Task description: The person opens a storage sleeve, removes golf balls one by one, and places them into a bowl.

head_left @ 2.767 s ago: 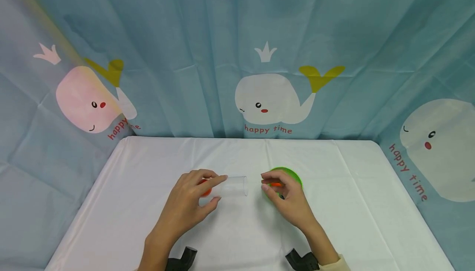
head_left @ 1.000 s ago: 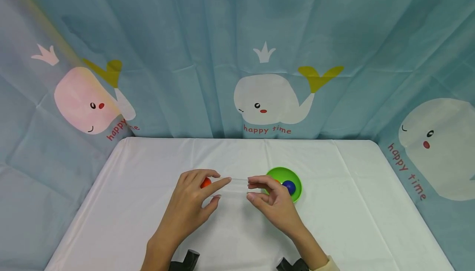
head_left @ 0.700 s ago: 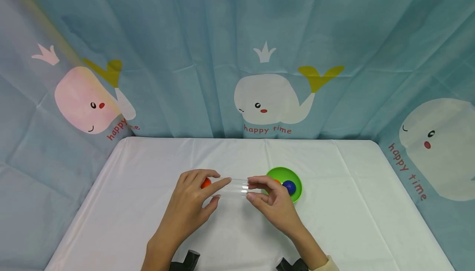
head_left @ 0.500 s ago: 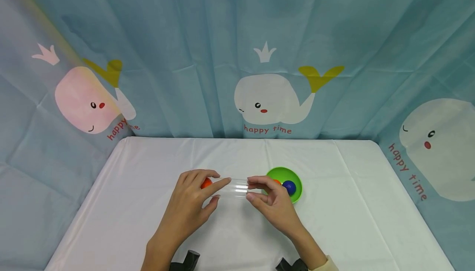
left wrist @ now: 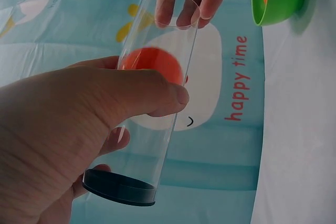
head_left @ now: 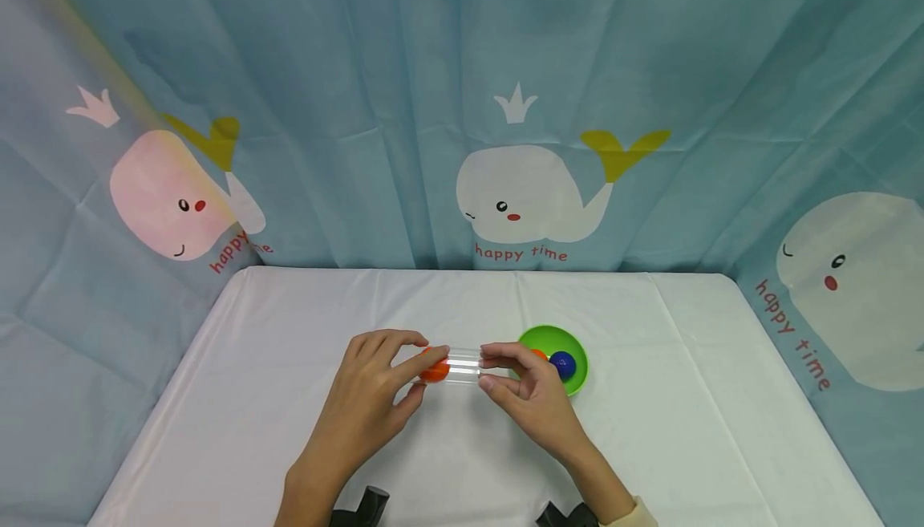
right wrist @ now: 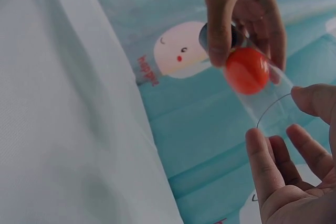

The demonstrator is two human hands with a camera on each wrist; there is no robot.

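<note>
A clear plastic tube point(head_left: 464, 375) lies level between both hands, above the table. My left hand point(head_left: 375, 379) grips it near its left end, thumb and fingers round the wall. In the left wrist view, a black cap point(left wrist: 118, 187) closes that end. Inside the tube sits an orange ball point(head_left: 435, 371), partly behind the left index finger. At the opposite, uncapped rim, my right hand point(head_left: 532, 391) pinches the edge between thumb and fingers, as the right wrist view also shows.
Just behind the right hand stands a green bowl point(head_left: 546, 336) on the white-covered table point(head_left: 671, 399). It holds a blue ball point(head_left: 563, 364) and an orange ball point(head_left: 539, 354), the latter partly hidden. A blue curtain point(head_left: 404, 110) with printed whales hangs behind the table.
The right hand has come left from over the bowl to the tube's rim. In the last half second the orange ball has shifted right inside the tube. The left hand stays nearly still.
</note>
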